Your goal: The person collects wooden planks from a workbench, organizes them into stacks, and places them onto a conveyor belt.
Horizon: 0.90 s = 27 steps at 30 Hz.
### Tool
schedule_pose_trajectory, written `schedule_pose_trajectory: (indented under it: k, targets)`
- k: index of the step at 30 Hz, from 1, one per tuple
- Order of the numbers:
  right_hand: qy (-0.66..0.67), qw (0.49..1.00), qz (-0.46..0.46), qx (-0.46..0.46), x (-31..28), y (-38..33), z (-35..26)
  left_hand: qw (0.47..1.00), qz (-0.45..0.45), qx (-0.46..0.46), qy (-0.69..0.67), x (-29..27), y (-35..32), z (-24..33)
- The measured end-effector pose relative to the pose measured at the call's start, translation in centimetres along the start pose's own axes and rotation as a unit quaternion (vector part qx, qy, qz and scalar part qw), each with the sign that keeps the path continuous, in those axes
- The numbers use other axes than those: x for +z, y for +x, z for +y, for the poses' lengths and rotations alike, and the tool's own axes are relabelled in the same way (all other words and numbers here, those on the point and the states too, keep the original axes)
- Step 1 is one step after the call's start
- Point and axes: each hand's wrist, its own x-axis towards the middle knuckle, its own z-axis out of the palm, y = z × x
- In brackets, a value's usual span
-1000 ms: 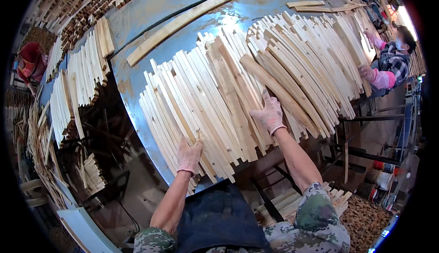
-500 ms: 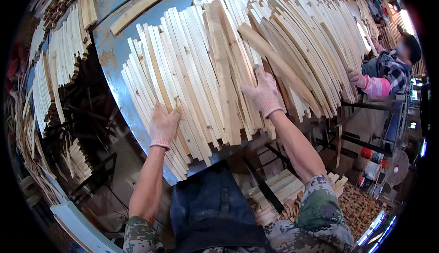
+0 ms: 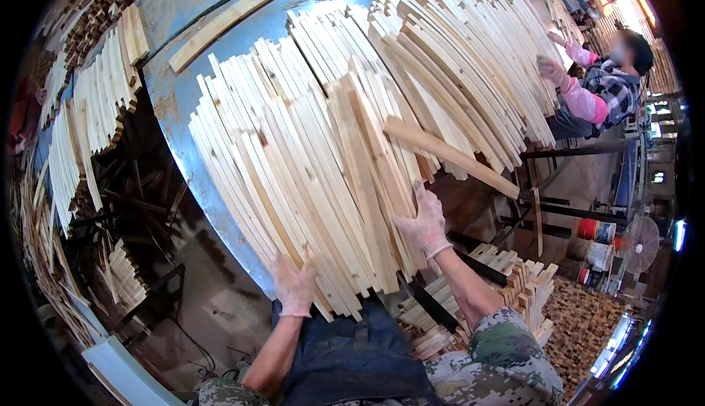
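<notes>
A wide row of pale wooden strips lies side by side on the metal-topped table, with its near ends sticking out over the edge toward me. My left hand, in a pale knit glove, grips the near left part of this batch, thumb on top and the other fingers partly hidden. Against the batch's right side presses my right hand, gloved alike, thumb and fingers at the outer strips. Two broader boards lie on top near the right hand. Another loose board slants across the strips farther right.
Blue-grey table metal shows at the left, with a long board behind. A co-worker in pink sleeves handles strips at the right. Wood stacks stand left; more wood lies low right, near a fan.
Both my hands have drawn the batch of strips toward my body, so it reaches farther over the table edge. The slanting board has turned flatter. The co-worker's hands have moved farther back.
</notes>
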Motion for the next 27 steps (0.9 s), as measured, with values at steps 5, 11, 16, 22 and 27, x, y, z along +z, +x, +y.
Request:
schedule_pose_trajectory:
  k: [5,11,16,22,27]
  targets:
    - [0.009,0.999,-0.034,0.028,-0.8,-0.8,0.1,0.999,0.019,-0.03,-0.017,1.3,-3.2,-0.6]
    - [0.069,0.997,-0.036,0.03,-1.0,0.6,1.7,0.998,-0.007,-0.044,-0.038,1.2,-2.7,-0.8]
    - [0.078,0.996,0.01,0.028,-1.5,1.9,2.7,0.995,-0.007,-0.088,-0.046,1.1,-2.6,0.4]
    - [-0.067,0.987,-0.114,-0.087,-1.1,8.5,7.8,0.993,-0.02,-0.11,-0.034,0.4,-2.6,2.3]
    - [0.63,0.749,-0.048,0.197,-2.4,12.4,3.2,0.99,-0.016,-0.138,-0.036,1.7,-3.2,0.7]
